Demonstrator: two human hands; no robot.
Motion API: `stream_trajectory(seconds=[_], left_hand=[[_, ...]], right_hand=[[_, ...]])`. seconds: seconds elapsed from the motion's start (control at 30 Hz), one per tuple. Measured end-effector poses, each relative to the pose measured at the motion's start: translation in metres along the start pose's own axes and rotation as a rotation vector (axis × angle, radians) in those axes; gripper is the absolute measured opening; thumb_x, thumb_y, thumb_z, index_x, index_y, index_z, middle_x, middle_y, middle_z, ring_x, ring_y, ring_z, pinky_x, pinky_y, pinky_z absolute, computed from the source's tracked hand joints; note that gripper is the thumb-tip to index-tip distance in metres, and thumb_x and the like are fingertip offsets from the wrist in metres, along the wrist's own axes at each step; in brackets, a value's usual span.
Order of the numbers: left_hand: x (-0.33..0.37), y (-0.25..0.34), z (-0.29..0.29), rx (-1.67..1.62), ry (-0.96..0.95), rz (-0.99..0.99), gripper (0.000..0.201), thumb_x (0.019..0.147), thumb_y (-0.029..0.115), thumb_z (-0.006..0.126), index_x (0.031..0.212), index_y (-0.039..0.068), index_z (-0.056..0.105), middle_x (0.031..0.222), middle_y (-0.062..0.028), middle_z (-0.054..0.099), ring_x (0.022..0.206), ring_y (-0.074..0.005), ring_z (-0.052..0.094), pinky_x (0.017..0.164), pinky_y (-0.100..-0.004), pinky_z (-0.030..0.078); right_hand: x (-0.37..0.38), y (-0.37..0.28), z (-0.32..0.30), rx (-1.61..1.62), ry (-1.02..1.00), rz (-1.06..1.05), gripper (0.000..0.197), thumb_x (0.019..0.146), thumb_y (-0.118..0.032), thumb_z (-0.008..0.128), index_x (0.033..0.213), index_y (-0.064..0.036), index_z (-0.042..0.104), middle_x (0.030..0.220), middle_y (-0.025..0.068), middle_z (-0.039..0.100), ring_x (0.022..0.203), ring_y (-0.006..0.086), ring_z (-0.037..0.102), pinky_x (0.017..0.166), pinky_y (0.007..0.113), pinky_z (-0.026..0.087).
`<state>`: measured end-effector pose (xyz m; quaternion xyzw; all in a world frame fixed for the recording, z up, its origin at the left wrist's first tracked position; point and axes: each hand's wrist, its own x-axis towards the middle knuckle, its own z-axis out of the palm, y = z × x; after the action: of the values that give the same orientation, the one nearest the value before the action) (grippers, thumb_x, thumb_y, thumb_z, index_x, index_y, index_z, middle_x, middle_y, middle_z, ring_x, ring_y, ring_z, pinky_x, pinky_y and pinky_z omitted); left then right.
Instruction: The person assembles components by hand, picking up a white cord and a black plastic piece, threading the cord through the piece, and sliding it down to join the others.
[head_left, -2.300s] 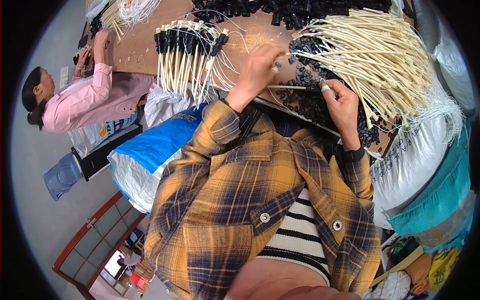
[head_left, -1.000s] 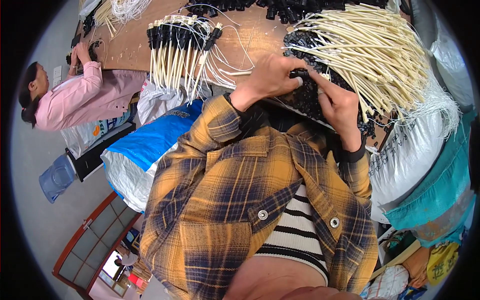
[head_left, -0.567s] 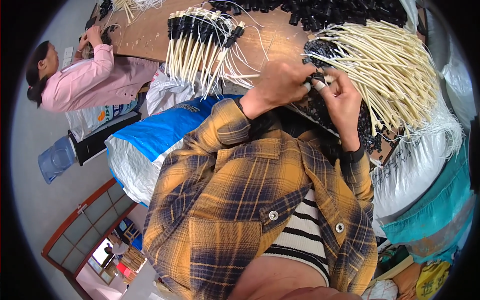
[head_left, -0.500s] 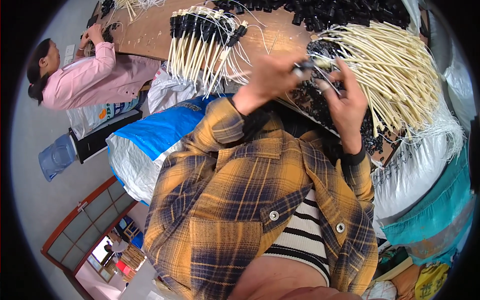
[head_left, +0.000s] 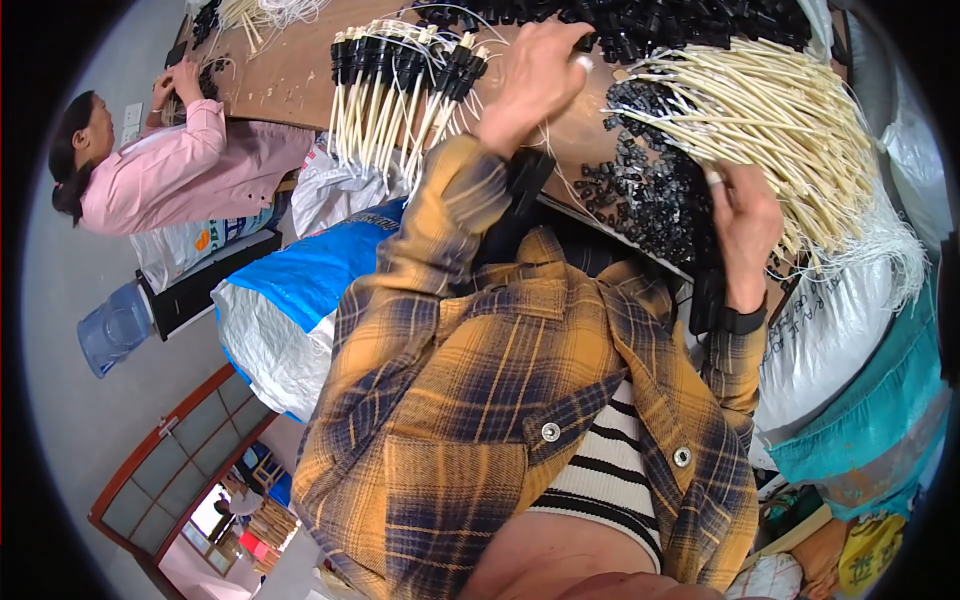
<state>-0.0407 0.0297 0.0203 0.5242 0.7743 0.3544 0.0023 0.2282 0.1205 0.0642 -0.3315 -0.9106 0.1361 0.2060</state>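
Observation:
At the far edge of the small black clips' open area, my left hand (head_left: 540,80) pinches a black plastic socket (head_left: 587,43), beside a large heap of black sockets (head_left: 680,25). My right hand (head_left: 750,215) is at the near left side of a thick pile of cream tubes (head_left: 780,140) with thin white wires. Its bent thumb and finger close at the end of one cream tube (head_left: 660,132). Small black clips (head_left: 650,195) lie scattered between my hands. Left of my left hand stands a row of cream tubes fitted with black sockets (head_left: 385,90).
The wooden tabletop (head_left: 285,75) runs to the left, where a person in pink (head_left: 185,165) works. A blue and white sack (head_left: 290,290) stands against my left side. White sacks (head_left: 820,350) and a teal sack (head_left: 860,440) lie to my right.
My hands were together over the clips, working on a dark piece and a tube. They have parted: the left went up to the socket heap, the right moved right and nearer to me.

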Motion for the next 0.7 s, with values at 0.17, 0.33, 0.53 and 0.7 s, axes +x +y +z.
stream_trajectory(seconds=[0.17,0.33,0.53,0.7], left_hand=[[0.016,-0.031,0.020,0.143,-0.101,0.025,0.039,0.075,0.003,0.053,0.111,0.015,0.066,0.089,-0.0139,0.063,0.086,-0.0331,0.057,0.082,-0.0437,0.046],[0.002,-0.012,0.009,0.343,-0.145,0.126,0.033,0.070,0.016,0.074,0.103,0.016,0.068,0.088,-0.0073,0.058,0.095,-0.0287,0.052,0.078,-0.0387,0.041],[-0.010,-0.014,-0.002,-0.133,-0.330,-0.075,0.037,0.078,0.014,0.068,0.115,0.014,0.062,0.097,-0.0117,0.065,0.091,-0.0282,0.063,0.079,-0.0362,0.050],[-0.022,-0.018,-0.001,-0.353,-0.273,-0.056,0.038,0.084,0.012,0.060,0.122,0.009,0.058,0.109,-0.0097,0.067,0.095,-0.0229,0.066,0.084,-0.0318,0.051]], right_hand=[[0.005,0.019,-0.013,-0.241,-0.078,0.076,0.011,0.078,-0.011,0.069,0.089,-0.0087,0.065,0.081,0.0084,0.061,0.072,0.0279,0.059,0.063,0.038,0.046],[0.011,0.019,-0.011,-0.087,0.007,-0.141,0.010,0.079,-0.011,0.067,0.086,-0.0093,0.061,0.081,0.0085,0.061,0.071,0.0301,0.056,0.065,0.039,0.044],[-0.003,0.003,-0.001,0.211,-0.130,0.118,0.021,0.088,-0.011,0.064,0.109,-0.0094,0.066,0.075,0.0086,0.067,0.061,0.0145,0.060,0.058,0.025,0.046],[-0.014,-0.004,-0.006,0.520,-0.011,0.208,0.017,0.084,-0.011,0.069,0.100,-0.0041,0.069,0.059,0.0017,0.056,0.053,0.0063,0.046,0.050,0.022,0.037]])
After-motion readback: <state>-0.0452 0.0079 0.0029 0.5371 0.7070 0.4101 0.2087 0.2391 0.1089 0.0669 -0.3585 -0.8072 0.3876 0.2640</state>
